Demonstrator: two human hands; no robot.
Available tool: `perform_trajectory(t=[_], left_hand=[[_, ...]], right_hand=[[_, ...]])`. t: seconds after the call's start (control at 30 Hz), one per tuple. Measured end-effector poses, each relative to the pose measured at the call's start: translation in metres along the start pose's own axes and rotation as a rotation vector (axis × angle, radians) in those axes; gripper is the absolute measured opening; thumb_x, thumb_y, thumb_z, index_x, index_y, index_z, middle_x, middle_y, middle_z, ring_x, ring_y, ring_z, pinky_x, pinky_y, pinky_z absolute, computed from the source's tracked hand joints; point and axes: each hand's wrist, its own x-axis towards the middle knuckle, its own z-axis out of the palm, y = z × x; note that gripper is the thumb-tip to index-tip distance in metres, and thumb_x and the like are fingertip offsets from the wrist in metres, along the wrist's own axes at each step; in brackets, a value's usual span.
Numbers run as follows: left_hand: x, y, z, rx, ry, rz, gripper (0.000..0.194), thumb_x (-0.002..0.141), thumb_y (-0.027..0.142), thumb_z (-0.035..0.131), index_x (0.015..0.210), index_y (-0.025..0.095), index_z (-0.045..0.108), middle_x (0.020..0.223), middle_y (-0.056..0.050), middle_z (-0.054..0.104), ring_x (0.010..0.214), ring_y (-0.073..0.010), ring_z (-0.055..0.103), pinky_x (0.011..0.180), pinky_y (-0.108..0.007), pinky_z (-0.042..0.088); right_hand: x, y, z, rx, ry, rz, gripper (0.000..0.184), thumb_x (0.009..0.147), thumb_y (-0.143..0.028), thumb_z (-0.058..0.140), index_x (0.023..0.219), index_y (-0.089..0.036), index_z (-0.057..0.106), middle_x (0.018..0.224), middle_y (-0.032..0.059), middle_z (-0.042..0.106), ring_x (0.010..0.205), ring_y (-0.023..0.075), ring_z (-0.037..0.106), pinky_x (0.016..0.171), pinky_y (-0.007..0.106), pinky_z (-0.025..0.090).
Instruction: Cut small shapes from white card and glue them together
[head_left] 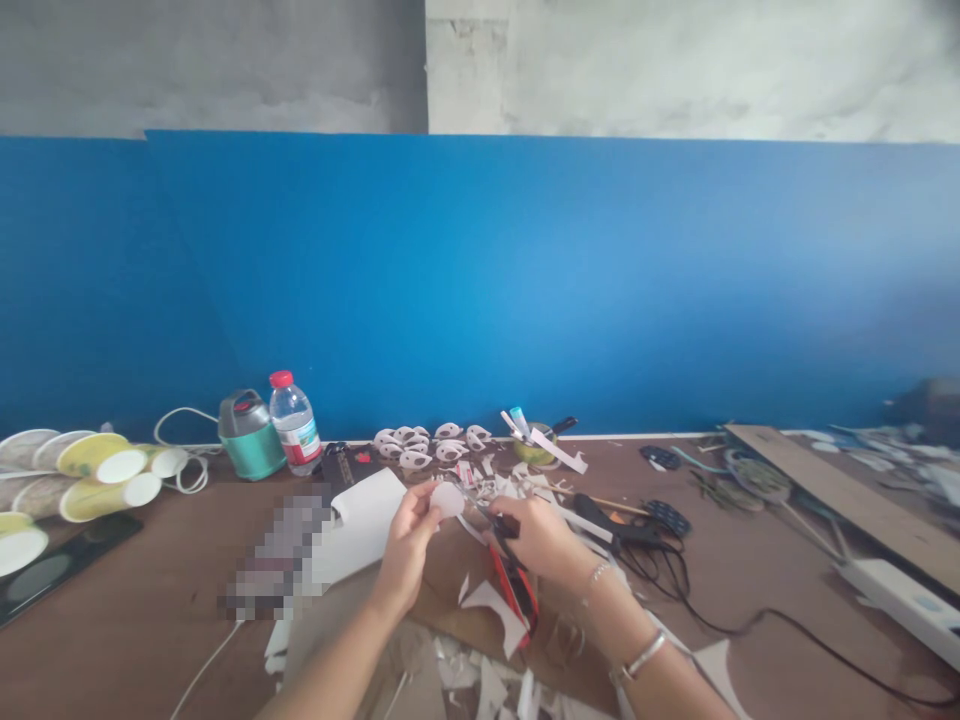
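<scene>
My left hand [411, 540] pinches a small round piece of white paper [448, 499] between thumb and fingers. Just to its right, my right hand [536, 540] is closed round the dark handles of scissors [505, 524], whose blades point toward the paper disc and are hard to make out. Below the right hand lies a red and black object [516, 592], partly hidden. A curved white paper offcut [496, 612] leans against it. Beyond the hands stand several white paper shapes with dark eye-like holes [415, 457].
White sheets [367, 525] and a phone-like blurred object lie left. Behind them are a water bottle [297, 428] and a teal container [252, 440]. Paper cups [101, 457] lie far left. Right are a black glue-gun-like tool [600, 522], its cable [780, 615] and a power strip [904, 600].
</scene>
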Motion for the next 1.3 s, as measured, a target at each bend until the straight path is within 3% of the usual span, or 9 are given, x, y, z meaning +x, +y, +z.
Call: perform_trajectory(t=[0.3,0.53,0.83,1.3], left_hand=[[0.002,-0.002,-0.002,0.015,0.054,0.001,0.034,0.076,0.033,0.064,0.107,0.02,0.059,0.104,-0.007,0.067,0.097,-0.0226,0.06,0.078,-0.029,0.045],[0.002,-0.005,-0.003,0.012,0.05,0.014,0.038,0.075,0.034,0.065,0.109,0.019,0.06,0.108,-0.009,0.066,0.092,-0.022,0.061,0.077,-0.029,0.046],[0.005,-0.01,-0.008,0.069,0.056,0.006,0.036,0.078,0.037,0.062,0.111,0.022,0.061,0.116,-0.007,0.063,0.1,-0.0225,0.058,0.082,-0.03,0.044],[0.005,-0.011,-0.006,0.019,0.07,0.05,0.042,0.079,0.036,0.062,0.118,0.023,0.054,0.12,-0.008,0.06,0.11,-0.0238,0.054,0.091,-0.034,0.041]], right_hand=[[0.001,0.003,0.001,0.059,0.022,0.03,0.013,0.074,-0.03,0.057,0.075,-0.019,0.065,0.052,-0.0031,0.052,0.049,0.0109,0.041,0.05,0.021,0.029],[0.0,0.0,-0.003,0.034,-0.008,0.009,0.014,0.071,-0.028,0.059,0.08,-0.02,0.067,0.057,-0.0013,0.058,0.052,0.0119,0.046,0.052,0.021,0.031],[-0.001,-0.003,-0.004,0.023,-0.04,-0.054,0.015,0.073,-0.027,0.056,0.08,-0.022,0.068,0.065,0.0004,0.065,0.056,0.0128,0.051,0.054,0.021,0.032],[-0.001,0.003,0.0,0.017,-0.05,-0.054,0.011,0.073,-0.025,0.055,0.071,-0.02,0.065,0.059,-0.0009,0.061,0.054,0.0113,0.049,0.052,0.02,0.03]])
